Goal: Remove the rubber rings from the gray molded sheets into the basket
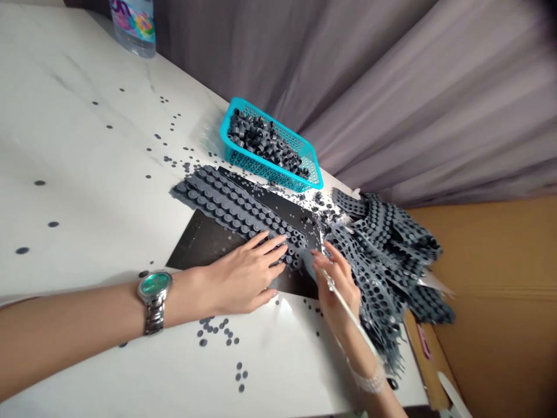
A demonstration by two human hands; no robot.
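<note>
My left hand lies flat with its fingers apart on a grey moulded rubber sheet, which has rows of small round studs and rests on a black mat. A metal wristwatch sits on that wrist. My right hand pinches a thin white stick, its tip near the mat's right corner. Just right of this hand is a heap of grey perforated rubber sheets, full of punched holes. Dark loose discs lie scattered on the white table near both hands.
A teal plastic basket full of dark grey rubber cylinders stands beyond the mat at the table's far edge. A plastic water bottle stands at the far corner. A mauve curtain and cardboard lie beyond the table.
</note>
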